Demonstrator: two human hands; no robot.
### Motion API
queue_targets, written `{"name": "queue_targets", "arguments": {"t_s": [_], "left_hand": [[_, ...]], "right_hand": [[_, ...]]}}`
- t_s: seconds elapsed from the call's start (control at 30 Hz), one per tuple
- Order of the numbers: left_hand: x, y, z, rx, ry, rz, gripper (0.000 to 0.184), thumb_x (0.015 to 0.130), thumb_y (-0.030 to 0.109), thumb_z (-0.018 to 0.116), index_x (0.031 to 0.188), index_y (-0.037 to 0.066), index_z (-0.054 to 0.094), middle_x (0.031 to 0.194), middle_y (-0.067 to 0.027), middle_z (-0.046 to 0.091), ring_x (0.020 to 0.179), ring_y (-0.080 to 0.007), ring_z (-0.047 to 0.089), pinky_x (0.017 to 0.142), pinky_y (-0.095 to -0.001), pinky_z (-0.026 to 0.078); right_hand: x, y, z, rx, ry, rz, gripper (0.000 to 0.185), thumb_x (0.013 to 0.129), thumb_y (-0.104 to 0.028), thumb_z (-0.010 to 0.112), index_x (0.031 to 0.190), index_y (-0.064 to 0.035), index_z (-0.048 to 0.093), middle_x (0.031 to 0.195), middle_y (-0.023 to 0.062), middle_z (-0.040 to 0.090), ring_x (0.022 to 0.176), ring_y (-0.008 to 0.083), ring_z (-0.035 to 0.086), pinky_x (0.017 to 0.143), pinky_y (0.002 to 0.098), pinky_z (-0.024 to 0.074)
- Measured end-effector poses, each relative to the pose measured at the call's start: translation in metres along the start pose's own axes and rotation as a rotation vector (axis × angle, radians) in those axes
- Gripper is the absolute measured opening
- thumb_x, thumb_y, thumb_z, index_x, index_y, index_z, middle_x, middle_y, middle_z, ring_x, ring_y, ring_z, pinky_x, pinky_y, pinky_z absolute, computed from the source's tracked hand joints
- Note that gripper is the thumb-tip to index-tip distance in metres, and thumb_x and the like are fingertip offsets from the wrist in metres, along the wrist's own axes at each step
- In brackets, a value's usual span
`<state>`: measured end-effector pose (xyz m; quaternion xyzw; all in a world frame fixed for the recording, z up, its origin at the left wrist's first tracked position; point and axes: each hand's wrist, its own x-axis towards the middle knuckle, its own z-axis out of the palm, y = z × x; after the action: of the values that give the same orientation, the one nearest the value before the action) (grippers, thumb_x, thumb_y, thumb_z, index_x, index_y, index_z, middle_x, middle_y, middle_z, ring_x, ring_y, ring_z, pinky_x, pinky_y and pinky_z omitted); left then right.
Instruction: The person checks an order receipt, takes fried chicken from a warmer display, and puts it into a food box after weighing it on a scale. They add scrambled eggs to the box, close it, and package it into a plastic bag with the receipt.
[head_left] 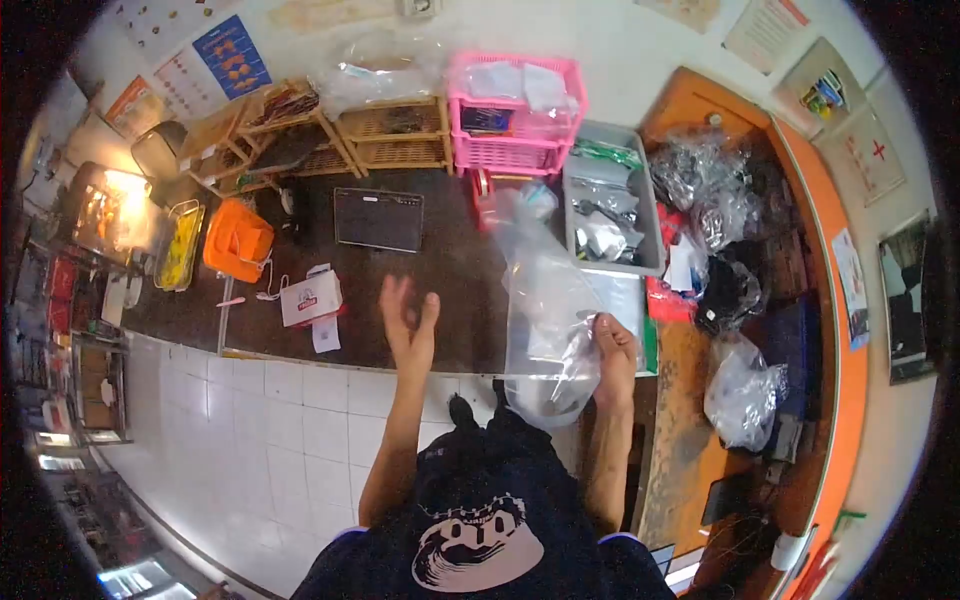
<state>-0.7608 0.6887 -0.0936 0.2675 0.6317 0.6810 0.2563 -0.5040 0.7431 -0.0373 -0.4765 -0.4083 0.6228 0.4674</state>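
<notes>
My right hand [615,352] pinches the side of a clear plastic bag [548,300], fingers closed on it. The bag hangs limp in front of me, its lower end past the table's front edge and its upper end lying toward the tape dispenser. To its left my left hand [409,320] is raised over the dark table [465,275], fingers apart, a little blurred, with nothing in it. A small white and red box [311,297] lies left of that hand. Beyond the hand a dark flat tablet-like device [379,219] rests on the table.
A grey bin [655,225] of plastic packets stands behind the bag, beside a pink basket rack [515,155] and a red tape dispenser [484,199]. An orange basket [238,240] sits at the left. Several stuffed plastic bags [745,390] crowd the wooden counter at right.
</notes>
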Motion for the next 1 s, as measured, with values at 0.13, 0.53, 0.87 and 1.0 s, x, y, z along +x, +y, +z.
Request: {"name": "queue_targets", "arguments": {"t_s": [0.13, 0.53, 0.87, 1.0], "left_hand": [[-0.042, -0.045, 0.009, -0.426, -0.710, -0.835, 0.059, 0.098, 0.025, 0.061, 0.147, 0.004, 0.037, 0.131, -0.0142, 0.060, 0.117, -0.0225, 0.058, 0.102, -0.0343, 0.042], [-0.040, -0.022, 0.007, -1.036, -0.390, -0.608, 0.056, 0.091, 0.037, 0.068, 0.138, 0.011, 0.052, 0.125, -0.0096, 0.063, 0.108, -0.0215, 0.060, 0.093, -0.0405, 0.048], [-0.091, -0.066, 0.006, -0.433, -0.210, -0.513, 0.023, 0.093, 0.009, 0.065, 0.114, 0.003, 0.065, 0.105, -0.0110, 0.069, 0.092, -0.0202, 0.066, 0.083, -0.0375, 0.055], [-0.095, -0.077, -0.012, -0.224, -0.116, -0.380, 0.012, 0.088, 0.003, 0.068, 0.098, -0.002, 0.070, 0.093, -0.0098, 0.070, 0.080, -0.0173, 0.067, 0.074, -0.0338, 0.058]], "right_hand": [[0.023, 0.049, -0.009, 0.213, 0.118, 0.030, 0.002, 0.092, -0.005, 0.067, 0.094, -0.0048, 0.067, 0.082, -0.0005, 0.067, 0.068, 0.0067, 0.058, 0.060, 0.0227, 0.0464], [0.030, 0.099, -0.001, -0.038, 0.171, 0.101, 0.025, 0.088, -0.013, 0.076, 0.082, -0.0118, 0.052, 0.068, -0.0052, 0.054, 0.057, 0.0025, 0.041, 0.048, 0.0213, 0.0286], [0.015, 0.099, 0.031, -0.661, 0.053, -0.351, 0.038, 0.082, -0.016, 0.080, 0.104, -0.0008, 0.052, 0.079, 0.0068, 0.057, 0.065, 0.0154, 0.051, 0.054, 0.0307, 0.0427], [-0.004, 0.074, 0.044, -0.588, -0.299, -0.251, 0.031, 0.073, -0.010, 0.084, 0.092, -0.0005, 0.061, 0.088, 0.0075, 0.064, 0.071, 0.0161, 0.060, 0.063, 0.0295, 0.0492]]}}
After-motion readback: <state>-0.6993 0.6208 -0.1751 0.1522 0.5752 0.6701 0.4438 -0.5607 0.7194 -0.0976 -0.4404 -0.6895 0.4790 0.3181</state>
